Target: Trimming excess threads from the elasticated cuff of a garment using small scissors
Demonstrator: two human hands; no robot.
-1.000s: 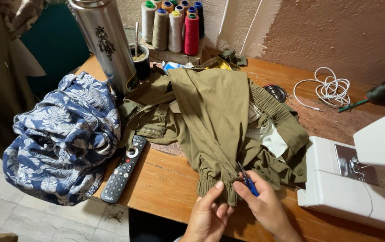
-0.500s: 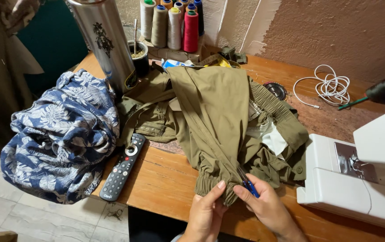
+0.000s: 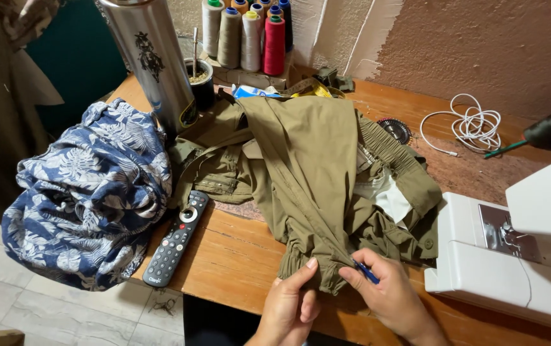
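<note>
While the left hand [image 3: 288, 304] is pinching the olive trousers' [image 3: 314, 166] gathered hem taut at the counter [image 3: 237, 256] edge, the right hand's [image 3: 387, 295] fingers are closing around a small blue tool [image 3: 366, 273], steadying the seam.

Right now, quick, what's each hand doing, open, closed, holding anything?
Left hand: closed, pinching the cuff of the olive trousers.
Right hand: closed on a small blue tool at the cuff.

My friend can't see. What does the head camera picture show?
Two hands work on the gathered cuff of olive trousers on a wooden table: the left hand pinches the cloth, the right hand holds a small blue tool. Nearby lie a remote, blue flowered cloth, thread cones and a white sewing machine.
</note>
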